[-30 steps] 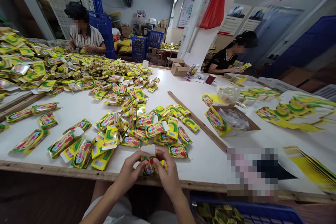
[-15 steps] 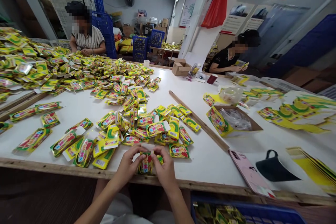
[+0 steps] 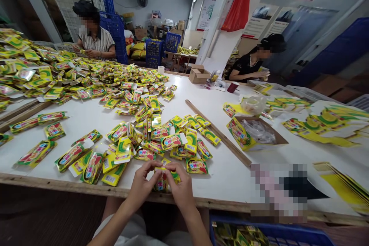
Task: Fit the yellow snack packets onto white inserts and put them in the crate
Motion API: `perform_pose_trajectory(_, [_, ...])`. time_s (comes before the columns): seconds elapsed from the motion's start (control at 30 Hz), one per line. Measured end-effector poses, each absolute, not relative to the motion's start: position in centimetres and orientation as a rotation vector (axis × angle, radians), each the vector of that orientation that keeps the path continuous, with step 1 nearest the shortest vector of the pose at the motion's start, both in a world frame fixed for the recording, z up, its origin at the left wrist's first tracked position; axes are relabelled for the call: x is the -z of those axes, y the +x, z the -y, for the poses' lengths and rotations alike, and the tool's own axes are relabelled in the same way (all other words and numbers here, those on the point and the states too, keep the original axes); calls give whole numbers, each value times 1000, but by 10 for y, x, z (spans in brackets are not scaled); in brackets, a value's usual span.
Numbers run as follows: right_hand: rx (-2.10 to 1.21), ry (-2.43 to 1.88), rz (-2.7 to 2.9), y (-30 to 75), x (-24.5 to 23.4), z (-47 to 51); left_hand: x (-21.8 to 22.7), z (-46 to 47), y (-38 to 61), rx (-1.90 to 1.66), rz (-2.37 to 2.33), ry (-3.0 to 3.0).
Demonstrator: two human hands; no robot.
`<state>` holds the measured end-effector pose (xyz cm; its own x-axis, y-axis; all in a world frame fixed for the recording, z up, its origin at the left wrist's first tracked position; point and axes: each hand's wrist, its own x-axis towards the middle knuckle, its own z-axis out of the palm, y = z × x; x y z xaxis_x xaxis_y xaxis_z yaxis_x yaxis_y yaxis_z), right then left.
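Near the table's front edge, a small yellow-green printed carton (image 3: 160,185) stands between my two hands. My left hand (image 3: 142,182) pinches its upper left side with thumb and forefinger. From the other side my right hand (image 3: 180,185) pinches the same upper end, so the fingertips almost meet at the flap. My fingers partly cover the carton's top. Just beyond lie loose matching cartons (image 3: 173,141), some with white end flaps sticking out. Another group of cartons (image 3: 93,165) lies left of my left hand.
A large carton heap (image 3: 66,73) covers the far left table. A wooden strip (image 3: 217,132) crosses the top, with an opened display box (image 3: 259,132) and flat yellow sheets (image 3: 343,184) to its right. Below the edge is a blue crate (image 3: 291,234). Two people sit across the table.
The white flap at the carton's top has folded down, and yellow-green print shows there instead. My hands stay in nearly the same place. The co-workers' hands have shifted slightly.
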<state>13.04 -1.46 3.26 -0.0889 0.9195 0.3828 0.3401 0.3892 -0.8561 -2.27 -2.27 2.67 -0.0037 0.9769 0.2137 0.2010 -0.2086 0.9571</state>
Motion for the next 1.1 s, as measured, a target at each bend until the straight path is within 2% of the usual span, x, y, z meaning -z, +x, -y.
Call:
perform_pose_trajectory(0.2, [-718,-1208,1614,126,-36,9,-26,17,-19,-1300,-1306,1458])
perform_pose_trajectory(0.53, [-797,-1075,1574,132,-14,23,-15,28,-25,-1370,-1222,1581])
perform_pose_trajectory(0.8, [-725,-1101,1619,134,-30,28,-16,29,-22,-1341,-1192,1607])
perform_pose_trajectory(0.93, [-557,-1303,1526,194,-62,55,-16,31,-25,-1261,-1190,1676])
perform_pose_trajectory(1.1, [-296,-1682,1713,308,-91,94,-11,10,-16,-871,-1096,2149])
